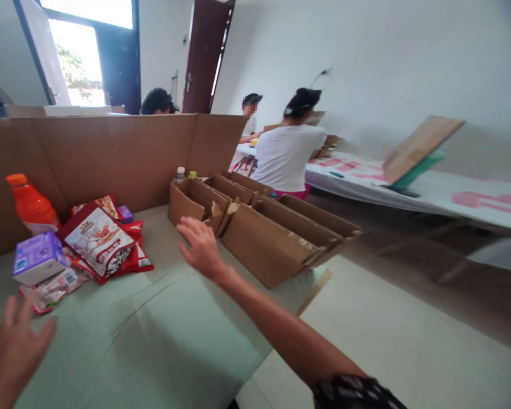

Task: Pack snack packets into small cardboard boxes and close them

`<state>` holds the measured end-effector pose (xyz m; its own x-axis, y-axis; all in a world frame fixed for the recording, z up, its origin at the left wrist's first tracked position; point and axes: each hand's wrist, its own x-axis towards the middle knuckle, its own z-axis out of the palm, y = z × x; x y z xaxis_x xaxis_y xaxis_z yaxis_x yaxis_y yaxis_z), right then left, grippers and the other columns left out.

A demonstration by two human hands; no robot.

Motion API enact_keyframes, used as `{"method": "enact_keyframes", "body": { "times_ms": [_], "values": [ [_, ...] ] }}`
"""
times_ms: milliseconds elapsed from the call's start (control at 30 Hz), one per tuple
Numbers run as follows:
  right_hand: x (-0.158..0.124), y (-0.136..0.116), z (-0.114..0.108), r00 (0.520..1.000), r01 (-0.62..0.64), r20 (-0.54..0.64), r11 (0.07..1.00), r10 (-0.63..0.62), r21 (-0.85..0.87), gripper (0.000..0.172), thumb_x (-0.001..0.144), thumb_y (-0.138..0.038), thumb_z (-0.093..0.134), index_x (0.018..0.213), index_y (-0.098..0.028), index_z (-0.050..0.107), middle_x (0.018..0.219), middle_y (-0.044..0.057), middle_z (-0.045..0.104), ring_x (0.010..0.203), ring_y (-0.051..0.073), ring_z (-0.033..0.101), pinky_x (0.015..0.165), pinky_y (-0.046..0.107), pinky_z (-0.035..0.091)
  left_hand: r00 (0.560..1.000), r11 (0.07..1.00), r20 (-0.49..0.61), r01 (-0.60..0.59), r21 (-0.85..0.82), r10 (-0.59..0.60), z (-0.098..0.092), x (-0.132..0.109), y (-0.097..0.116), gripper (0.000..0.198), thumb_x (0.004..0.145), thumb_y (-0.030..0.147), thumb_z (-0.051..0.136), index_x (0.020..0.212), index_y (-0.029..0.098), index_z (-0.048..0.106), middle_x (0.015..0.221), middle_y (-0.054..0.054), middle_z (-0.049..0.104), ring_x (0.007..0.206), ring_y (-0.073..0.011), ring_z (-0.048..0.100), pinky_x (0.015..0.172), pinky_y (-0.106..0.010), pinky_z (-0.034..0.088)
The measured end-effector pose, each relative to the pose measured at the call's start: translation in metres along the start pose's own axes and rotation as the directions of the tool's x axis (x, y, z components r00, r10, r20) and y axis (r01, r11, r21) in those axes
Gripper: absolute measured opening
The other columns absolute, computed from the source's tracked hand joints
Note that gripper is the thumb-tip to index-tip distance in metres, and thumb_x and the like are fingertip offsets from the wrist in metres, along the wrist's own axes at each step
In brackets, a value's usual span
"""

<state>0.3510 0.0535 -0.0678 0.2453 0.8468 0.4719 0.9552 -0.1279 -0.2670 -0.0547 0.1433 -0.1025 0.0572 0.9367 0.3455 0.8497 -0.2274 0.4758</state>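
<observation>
I am holding my right hand (202,247) out across the bench (153,335), arm nearly straight, palm down, fingers spread wide and gripping nothing. It is hovering just beside the row of open-topped brown corrugated cardboard boxes (268,244), which are sitting along the bench's far right edge with their flaps standing up; I cannot tell whether my fingertips are touching the card. My left hand (15,346) is hanging low at the near left, fingers splayed and empty, near a glossy crinkled red-and-white snack packet (100,238) and a purple rectangular carton (38,258). A smooth pale green cloth is covering the bench.
</observation>
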Motion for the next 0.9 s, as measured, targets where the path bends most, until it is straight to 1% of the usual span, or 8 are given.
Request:
{"method": "enact_keyframes", "body": {
  "times_ms": [67, 133, 267, 500, 633, 700, 767, 900],
  "values": [
    [0.046, 0.025, -0.015, 0.990, -0.139, -0.040, 0.987, 0.136, -0.079, 0.061, 0.090, -0.025, 0.065, 0.147, -0.009, 0.048, 0.159, 0.022, 0.039, 0.149, 0.035, 0.031, 0.118, 0.052, 0.027, 0.986, 0.989, 0.094, -0.132, -0.060, 0.137, 0.044, -0.026, 0.015, 0.056, 0.074, 0.050, 0.059, 0.127, 0.032, 0.061, 0.159, -0.004, 0.044, 0.138, -0.0422, 0.050, 0.112, -0.060, 0.045],
    [0.081, 0.045, -0.020, 0.971, -0.239, -0.017, 0.962, 0.239, -0.130, 0.064, 0.089, -0.027, 0.067, 0.145, -0.003, 0.047, 0.150, 0.028, 0.048, 0.143, 0.037, 0.039, 0.115, 0.052, 0.029, 0.950, 0.962, 0.171, -0.243, -0.121, 0.261, 0.071, -0.054, 0.027, 0.060, 0.076, 0.051, 0.057, 0.128, 0.023, 0.064, 0.158, -0.015, 0.044, 0.135, -0.0432, 0.054, 0.109, -0.061, 0.047],
    [0.097, 0.065, -0.023, 0.941, -0.296, 0.118, 0.940, 0.317, -0.169, 0.023, 0.092, -0.024, 0.061, 0.110, -0.012, 0.070, 0.107, 0.019, 0.075, 0.105, 0.031, 0.067, 0.092, 0.041, 0.045, 0.921, 0.942, 0.232, -0.268, -0.203, 0.312, 0.083, -0.088, 0.044, 0.053, 0.082, 0.045, 0.056, 0.128, 0.021, 0.067, 0.157, -0.018, 0.045, 0.135, -0.0381, 0.055, 0.110, -0.057, 0.048],
    [-0.022, 0.074, -0.077, 0.945, -0.023, 0.326, 1.000, 0.021, 0.003, 0.013, 0.082, -0.031, 0.070, 0.071, -0.024, 0.069, 0.078, 0.005, 0.075, 0.084, 0.024, 0.069, 0.089, 0.037, 0.049, 0.936, 0.936, 0.262, -0.146, -0.320, 0.236, 0.056, -0.107, 0.057, 0.052, 0.084, 0.042, 0.061, 0.133, 0.025, 0.064, 0.158, -0.015, 0.045, 0.140, -0.0361, 0.052, 0.109, -0.055, 0.050],
    [-0.110, 0.072, -0.102, 0.967, 0.127, 0.158, 0.915, -0.200, 0.383, 0.021, 0.083, -0.050, 0.073, 0.090, -0.031, 0.078, 0.099, 0.008, 0.077, 0.108, 0.031, 0.068, 0.103, 0.051, 0.047, 0.888, 0.896, 0.321, -0.186, -0.403, 0.328, 0.051, -0.126, 0.082, 0.070, 0.082, 0.040, 0.066, 0.148, 0.025, 0.049, 0.161, -0.015, 0.040, 0.147, -0.0349, 0.042, 0.117, -0.055, 0.043],
    [-0.144, 0.071, -0.101, 0.998, 0.053, -0.014, 0.854, -0.054, 0.517, 0.046, 0.079, -0.063, 0.072, 0.112, -0.031, 0.076, 0.125, 0.011, 0.070, 0.125, 0.036, 0.060, 0.106, 0.055, 0.045, 0.860, 0.875, 0.367, -0.166, -0.455, 0.354, 0.053, -0.136, 0.096, 0.082, 0.080, 0.037, 0.069, 0.155, 0.026, 0.038, 0.164, -0.014, 0.036, 0.150, -0.0340, 0.037, 0.120, -0.055, 0.038],
    [-0.168, 0.073, -0.090, 0.960, -0.044, -0.175, 0.735, 0.219, 0.676, 0.055, 0.084, -0.068, 0.063, 0.121, -0.028, 0.071, 0.141, 0.014, 0.061, 0.129, 0.036, 0.057, 0.103, 0.055, 0.048, 0.841, 0.839, 0.385, -0.139, -0.527, 0.381, 0.058, -0.145, 0.108, 0.091, 0.079, 0.036, 0.071, 0.159, 0.026, 0.029, 0.165, -0.014, 0.034, 0.152, -0.0348, 0.034, 0.121, -0.058, 0.035],
    [-0.196, 0.078, -0.042, 0.793, -0.325, 0.000, 0.423, 0.609, 0.846, 0.050, 0.095, -0.064, 0.047, 0.119, -0.026, 0.069, 0.132, 0.014, 0.067, 0.112, 0.031, 0.068, 0.084, 0.047, 0.058, 0.811, 0.761, 0.434, -0.020, -0.649, 0.392, 0.065, -0.163, 0.129, 0.096, 0.081, 0.040, 0.070, 0.161, 0.021, 0.022, 0.164, -0.019, 0.033, 0.149, -0.0385, 0.038, 0.119, -0.060, 0.037]
  ]
}}
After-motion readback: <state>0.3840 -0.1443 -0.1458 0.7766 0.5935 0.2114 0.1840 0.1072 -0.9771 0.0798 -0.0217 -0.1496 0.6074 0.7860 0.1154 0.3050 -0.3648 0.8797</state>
